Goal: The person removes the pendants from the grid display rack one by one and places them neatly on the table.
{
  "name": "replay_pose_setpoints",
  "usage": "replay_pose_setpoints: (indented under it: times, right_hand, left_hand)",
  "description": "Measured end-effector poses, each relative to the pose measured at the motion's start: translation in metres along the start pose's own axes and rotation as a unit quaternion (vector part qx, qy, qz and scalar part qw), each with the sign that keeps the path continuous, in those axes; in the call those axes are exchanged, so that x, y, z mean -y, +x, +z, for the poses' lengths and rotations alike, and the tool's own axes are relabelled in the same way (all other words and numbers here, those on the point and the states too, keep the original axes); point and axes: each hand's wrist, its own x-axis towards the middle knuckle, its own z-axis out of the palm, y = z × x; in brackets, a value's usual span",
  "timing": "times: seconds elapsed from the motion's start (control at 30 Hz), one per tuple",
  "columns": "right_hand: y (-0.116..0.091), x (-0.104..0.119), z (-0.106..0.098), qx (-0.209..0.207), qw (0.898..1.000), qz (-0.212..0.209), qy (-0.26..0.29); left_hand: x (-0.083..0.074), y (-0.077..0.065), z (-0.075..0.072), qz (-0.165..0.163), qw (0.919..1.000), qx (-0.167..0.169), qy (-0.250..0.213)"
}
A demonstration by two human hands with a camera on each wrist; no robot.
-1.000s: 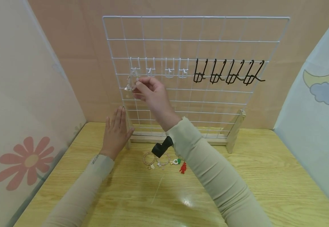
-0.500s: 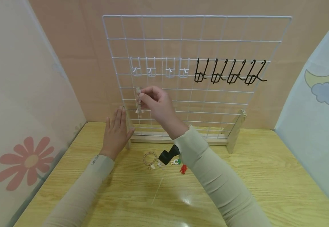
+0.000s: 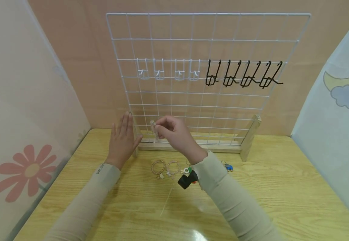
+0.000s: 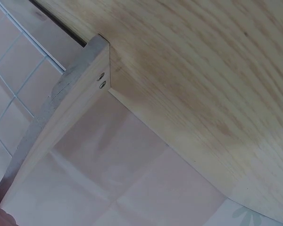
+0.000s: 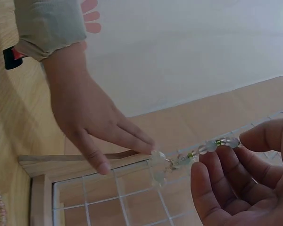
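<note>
My right hand [image 3: 177, 135] pinches a beaded bracelet between thumb and fingers, before the lower left of the white wire grid [image 3: 207, 14]. In the right wrist view the bracelet [image 5: 208, 147] shows pale, cloudy beads, small green ones and a flower-like pale charm. With straight fingers, my left hand [image 3: 121, 142] rests against the left wooden upright of the grid's stand. The left wrist view shows this upright [image 4: 80, 89], two screws and only a fingertip at the corner. White hooks [image 3: 142, 74] and black hooks [image 3: 212, 80] hang along one wire, with nothing on them.
On the wooden table [image 3: 126, 207] before the stand lie a brown beaded bracelet [image 3: 152, 166], a pink bracelet [image 3: 179, 165], a white-and-green charm [image 3: 187, 170] and a blue charm [image 3: 228, 167]. A red charm [image 3: 194, 182] is mostly hidden by the black strap piece [image 3: 187, 180] at my right wrist.
My right hand has come down from beside the leftmost white hook, slightly rightward, still holding the bracelet. The blue charm has appeared from behind my right sleeve. My left hand stays put.
</note>
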Motion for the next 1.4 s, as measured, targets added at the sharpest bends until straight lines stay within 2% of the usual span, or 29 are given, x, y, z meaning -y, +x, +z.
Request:
replay_pose_setpoints:
  times: [0.13, 0.37, 0.77, 1.13, 1.4]
  right_hand:
    - [-0.01, -0.012, 0.001, 0.02, 0.999, 0.024, -0.008]
    - [-0.029, -0.035, 0.001, 0.047, 0.997, 0.065, 0.012]
    - [-0.057, -0.072, 0.002, 0.108, 0.985, 0.135, 0.018]
    - [-0.074, -0.102, -0.001, 0.155, 0.972, 0.177, 0.015]
    - [-0.085, -0.115, -0.006, 0.157, 0.97, 0.185, 0.021]
  left_hand:
    - [0.0, 0.0, -0.001, -0.003, 1.0, 0.003, -0.007]
    - [-0.001, 0.0, -0.001, -0.002, 1.0, 0.002, -0.007]
    - [-0.005, 0.0, -0.006, -0.007, 0.9997, 0.015, -0.017]
    - [-0.005, 0.001, -0.004, -0.011, 0.9996, 0.018, -0.021]
    - [-0.004, 0.001, -0.002, -0.007, 0.9998, 0.008, -0.015]
